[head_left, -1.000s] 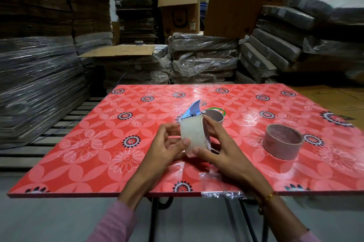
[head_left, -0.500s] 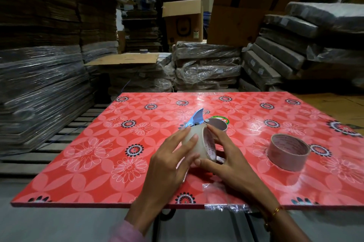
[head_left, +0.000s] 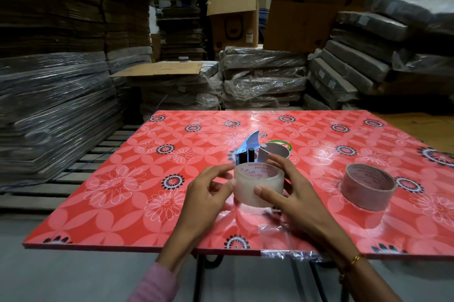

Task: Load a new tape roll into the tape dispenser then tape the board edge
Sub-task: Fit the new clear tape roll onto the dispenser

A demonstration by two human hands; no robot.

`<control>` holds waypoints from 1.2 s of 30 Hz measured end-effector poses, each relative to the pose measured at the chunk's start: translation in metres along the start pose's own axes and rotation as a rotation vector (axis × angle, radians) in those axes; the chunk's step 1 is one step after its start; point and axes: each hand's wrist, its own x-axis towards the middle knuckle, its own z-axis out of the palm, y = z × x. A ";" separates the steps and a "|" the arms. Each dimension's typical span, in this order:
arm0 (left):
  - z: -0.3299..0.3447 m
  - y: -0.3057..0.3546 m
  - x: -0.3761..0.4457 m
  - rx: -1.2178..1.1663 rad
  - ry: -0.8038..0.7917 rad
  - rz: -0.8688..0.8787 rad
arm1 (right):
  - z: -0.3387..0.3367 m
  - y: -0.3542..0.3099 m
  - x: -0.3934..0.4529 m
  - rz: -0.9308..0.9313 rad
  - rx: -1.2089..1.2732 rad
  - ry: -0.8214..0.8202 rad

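Near the front edge of the red flowered tabletop, at about 6 o'clock from its centre, both hands close on a clear tape roll that lies flat with its printed core facing up. The left hand pinches its left wall between thumb and curled fingers; the right hand wraps its right side, thumb pressed on the front wall. Just behind the roll, at 12 o'clock, stands the blue tape dispenser, its rollers upright and touching or nearly touching the roll. A spent cardboard core sits at the dispenser's 3 o'clock, and a brown tape roll lies well apart at 3 o'clock. Loading looks like the step in hand: the roll appears not yet seated. Next it likely needs lifting, aligning its hole with the dispenser's hub, and pushing on before threading. Crinkled clear tape already clings to the board's front edge at 5 o'clock.
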 end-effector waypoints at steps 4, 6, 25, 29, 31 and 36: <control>0.001 0.001 0.001 0.020 -0.114 0.008 | 0.001 -0.002 -0.001 0.006 0.018 -0.024; 0.001 0.004 0.000 0.077 -0.135 0.005 | 0.001 -0.003 -0.001 0.010 0.031 -0.017; 0.002 0.002 -0.002 0.105 -0.070 0.117 | 0.001 -0.006 -0.003 0.008 0.105 -0.007; 0.003 0.001 -0.004 0.178 -0.058 0.151 | 0.002 -0.007 -0.003 0.007 0.108 -0.016; 0.004 0.002 -0.004 0.215 -0.031 0.176 | 0.002 -0.009 -0.004 0.005 0.101 -0.024; 0.004 0.001 -0.005 0.286 0.034 0.237 | 0.002 -0.010 -0.004 0.000 0.090 -0.025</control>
